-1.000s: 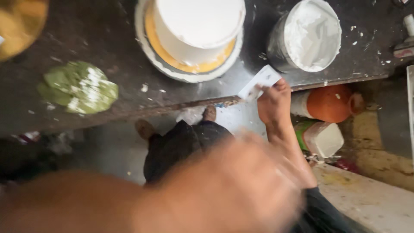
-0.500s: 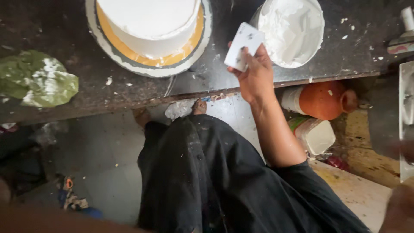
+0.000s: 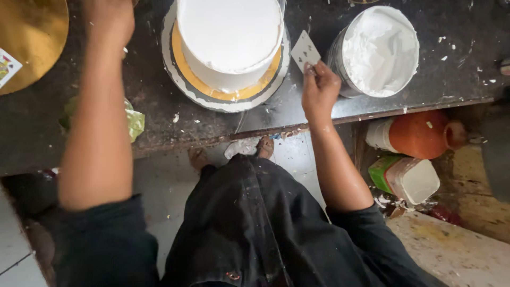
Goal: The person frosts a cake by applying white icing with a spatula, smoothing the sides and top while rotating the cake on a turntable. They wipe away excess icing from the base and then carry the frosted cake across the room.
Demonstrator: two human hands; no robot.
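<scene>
My right hand point(image 3: 319, 87) pinches a card point(image 3: 305, 50) between cake point(image 3: 229, 37) and icing bowl point(image 3: 378, 50). Left hand point(image 3: 109, 18): fingers out of view, so I cannot tell. Dark counter point(image 3: 425, 79), crumbs everywhere.

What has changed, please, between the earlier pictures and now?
The left hand, blurred close to the camera a second ago, now reaches over the dark counter beside the white cake. The right hand still holds the small white card, between cake and cream bucket.
</scene>
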